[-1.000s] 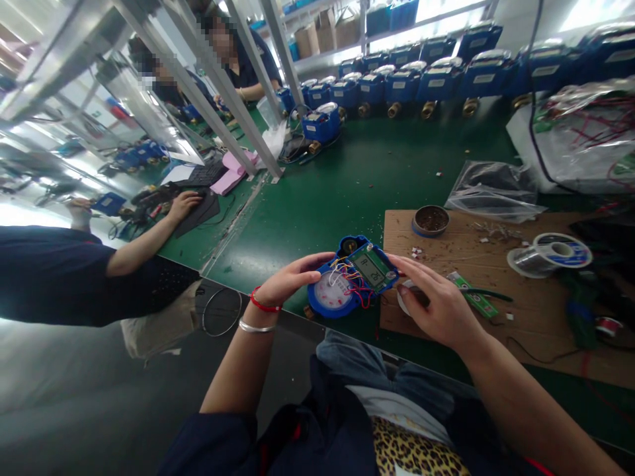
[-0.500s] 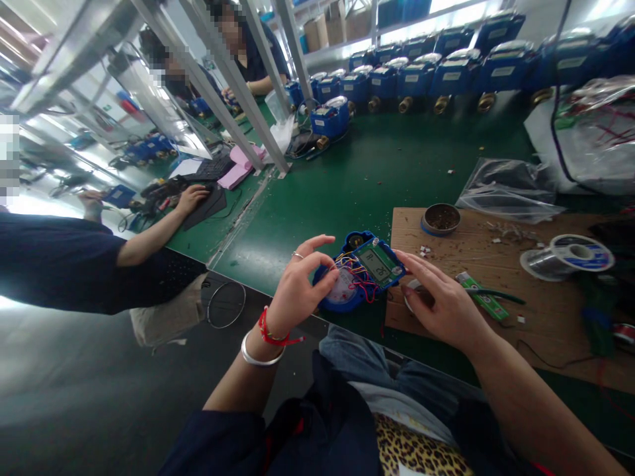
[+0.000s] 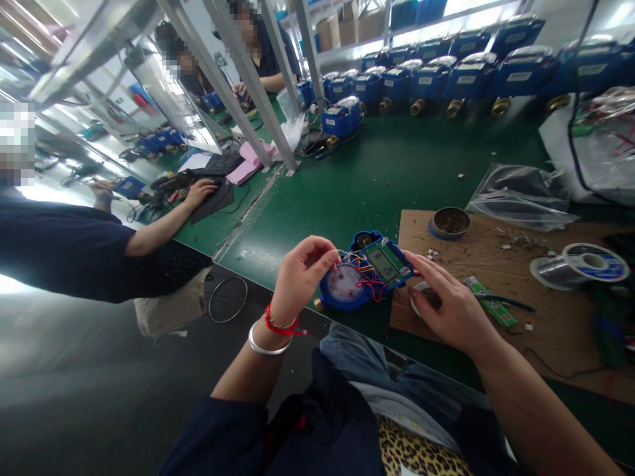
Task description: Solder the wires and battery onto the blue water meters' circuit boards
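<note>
A blue water meter (image 3: 345,284) lies opened at the table's front edge, its round clear dial facing up. Thin coloured wires (image 3: 366,272) run from it to a green display board (image 3: 389,263) in a blue cover, tilted up on the right side. The display shows digits. My right hand (image 3: 449,301) grips the right edge of this display board, fingers on top and thumb below. Over the dial's upper left, my left hand (image 3: 306,270) is closed in a pinch at the wires' ends; what sits between its fingertips is too small to make out.
Cardboard (image 3: 421,231) on the right bears a round tin (image 3: 450,223), a solder wire spool (image 3: 580,266) and a green-white box (image 3: 491,301). Plastic bags (image 3: 520,195) lie behind. Several blue meters (image 3: 471,76) line the back. At left, a co-worker's hand (image 3: 201,192) rests on a mouse.
My left hand's fingers have drawn together from a spread pose into a pinch, uncovering more of the dial. My right hand stays on the display board. The whole view has shifted slightly.
</note>
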Demonstrator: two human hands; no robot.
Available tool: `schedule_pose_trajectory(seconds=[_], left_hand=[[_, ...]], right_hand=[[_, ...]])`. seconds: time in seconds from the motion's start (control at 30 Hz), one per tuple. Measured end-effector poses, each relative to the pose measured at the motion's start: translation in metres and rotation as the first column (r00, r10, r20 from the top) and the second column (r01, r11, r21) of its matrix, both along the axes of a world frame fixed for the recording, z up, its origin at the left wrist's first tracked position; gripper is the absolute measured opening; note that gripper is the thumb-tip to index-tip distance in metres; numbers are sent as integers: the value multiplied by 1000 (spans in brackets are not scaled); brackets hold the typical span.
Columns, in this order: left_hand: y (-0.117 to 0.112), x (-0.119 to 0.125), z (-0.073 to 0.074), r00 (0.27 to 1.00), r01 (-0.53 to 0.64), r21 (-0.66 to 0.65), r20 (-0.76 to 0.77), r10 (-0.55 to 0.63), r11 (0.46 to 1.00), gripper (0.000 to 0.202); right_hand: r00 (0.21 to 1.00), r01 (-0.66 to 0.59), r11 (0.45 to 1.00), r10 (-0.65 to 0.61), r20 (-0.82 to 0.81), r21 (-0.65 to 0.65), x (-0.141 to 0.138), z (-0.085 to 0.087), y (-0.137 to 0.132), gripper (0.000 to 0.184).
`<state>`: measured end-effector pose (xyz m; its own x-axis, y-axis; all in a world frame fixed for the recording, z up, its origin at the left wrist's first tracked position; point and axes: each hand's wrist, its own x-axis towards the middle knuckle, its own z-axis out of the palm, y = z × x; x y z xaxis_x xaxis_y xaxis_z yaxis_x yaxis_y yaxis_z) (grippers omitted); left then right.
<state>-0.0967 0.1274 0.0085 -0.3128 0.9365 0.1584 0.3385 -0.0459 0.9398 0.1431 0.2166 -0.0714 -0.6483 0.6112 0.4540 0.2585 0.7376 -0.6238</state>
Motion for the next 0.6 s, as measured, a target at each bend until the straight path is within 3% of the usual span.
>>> schedule_pose_trajectory(seconds=[0.17,0.33,0.47,0.6], left_hand=[[-1,-7,-5,998,54,15,-42,-54,998,20],[1,-15,-24,997,62,23,-55,-60,998,35],[0,-9,-41,996,81,-28,24,-80,996,43],[-3,1,-48,992,54,-5,117,-53,999,45]], right_hand=[[1000,-2,1000,2,1,-5,-1,-1,0,70],[1000,15,1000,-15,11,-12,0,-1,-1,68],[999,14,999,-12,39,-41,-6,4,-6,68],[994,98,992,-95,46,-73,-21,12,-11,67]])
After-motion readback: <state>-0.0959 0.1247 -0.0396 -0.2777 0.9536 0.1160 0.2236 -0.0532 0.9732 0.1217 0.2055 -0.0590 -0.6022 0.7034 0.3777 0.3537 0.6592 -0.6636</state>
